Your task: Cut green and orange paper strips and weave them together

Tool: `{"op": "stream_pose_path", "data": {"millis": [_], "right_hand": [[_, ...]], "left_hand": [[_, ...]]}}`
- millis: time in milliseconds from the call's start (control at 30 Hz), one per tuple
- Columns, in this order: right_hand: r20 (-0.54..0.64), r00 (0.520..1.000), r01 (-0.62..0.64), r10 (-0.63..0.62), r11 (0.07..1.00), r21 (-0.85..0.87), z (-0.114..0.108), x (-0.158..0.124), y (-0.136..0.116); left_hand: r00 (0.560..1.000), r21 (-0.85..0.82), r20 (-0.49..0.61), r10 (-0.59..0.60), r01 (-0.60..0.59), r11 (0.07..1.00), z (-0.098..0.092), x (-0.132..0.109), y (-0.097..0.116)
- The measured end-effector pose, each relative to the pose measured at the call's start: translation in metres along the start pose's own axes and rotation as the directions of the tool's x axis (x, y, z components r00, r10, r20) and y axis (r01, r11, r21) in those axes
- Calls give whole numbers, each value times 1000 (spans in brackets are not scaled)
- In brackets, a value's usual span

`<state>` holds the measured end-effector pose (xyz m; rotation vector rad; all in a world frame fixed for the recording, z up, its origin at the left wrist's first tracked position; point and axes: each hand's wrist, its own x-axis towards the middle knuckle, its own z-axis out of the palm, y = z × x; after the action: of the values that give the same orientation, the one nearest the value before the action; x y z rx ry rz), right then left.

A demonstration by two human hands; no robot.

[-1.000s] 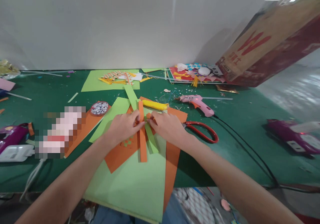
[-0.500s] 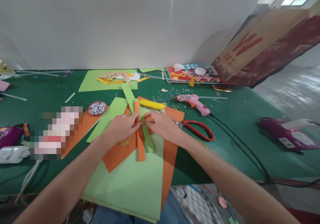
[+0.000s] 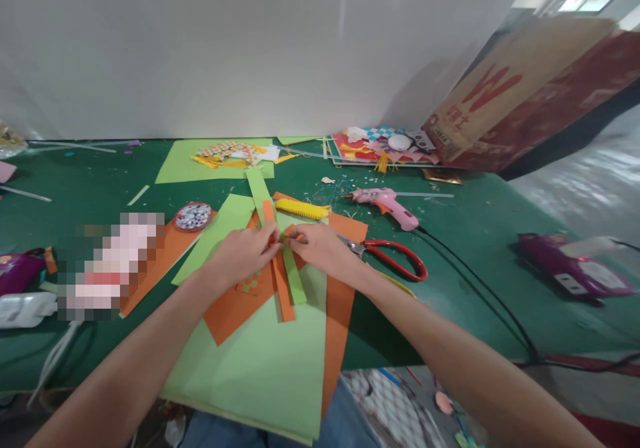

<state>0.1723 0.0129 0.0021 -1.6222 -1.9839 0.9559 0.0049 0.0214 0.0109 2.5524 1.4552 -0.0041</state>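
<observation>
- Thumb and fingertips of the left hand [image 3: 247, 249] were pinching the orange paper strip [image 3: 284, 295], which slanted over the sheets at the middle of my view.
- I saw the right hand [image 3: 320, 251] close beside it, fingers curled and tips bunched at the light-green paper strip [image 3: 294, 281]; from my end I could not tell exactly what they gripped.
- That strip lay just right of the orange one, its lower end loose over the stacked light-green sheets [image 3: 260, 375].
- Under the left wrist I made out an orange sheet [image 3: 220, 318].
- Just beyond the fingers lay a yellow ribbed object [image 3: 303, 209].
- I had red-handled scissors [image 3: 400, 261] to the right of the right hand, with a pink glue gun [image 3: 387, 203] farther back on the green table [image 3: 465, 288].
- Left of the papers I could see a round case of googly eyes [image 3: 193, 216]; toward the wall lay a woven orange-and-green piece [image 3: 230, 149].
</observation>
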Motion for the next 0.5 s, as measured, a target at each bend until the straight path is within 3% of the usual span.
{"op": "stream_pose_path", "data": {"millis": [233, 500], "right_hand": [[-169, 985, 11, -26, 996, -93, 3, 3, 4], [-336, 941, 46, -50, 999, -21, -3, -1, -3]], "left_hand": [[999, 22, 35, -20, 19, 1000, -5, -1, 3], [999, 47, 36, -10, 8, 999, -5, -1, 2]]}}
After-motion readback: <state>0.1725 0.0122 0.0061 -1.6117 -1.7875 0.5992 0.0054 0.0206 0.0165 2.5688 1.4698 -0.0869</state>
